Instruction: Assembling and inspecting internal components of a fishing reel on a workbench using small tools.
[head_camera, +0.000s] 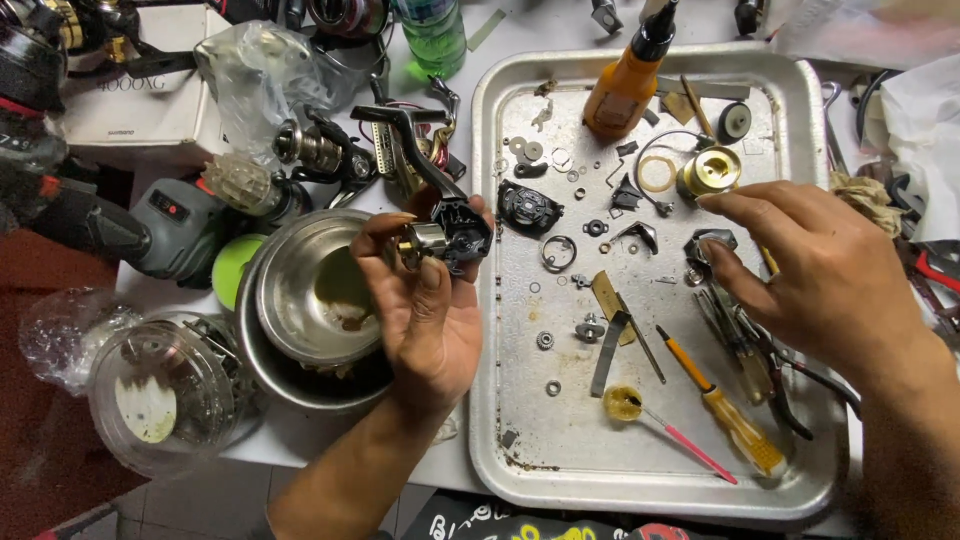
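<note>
A: Steel tray (500, 420) fills the right half of the frame on the desk (300, 440), strewn with small parts.

B: And lower left?

A: Nested metal bowls (300, 290), just beside the tray.

B: The hands?

A: Left hand (425, 300), at centre, is closed around a black reel body (455, 232), thumb and fingers gripping it. Right hand (810, 270) hovers loosely open over the tray, empty, I think, fingertips close to a gold spool (708, 170).

B: Smaller?

A: An orange-handled screwdriver (725, 410), lower right.
</note>
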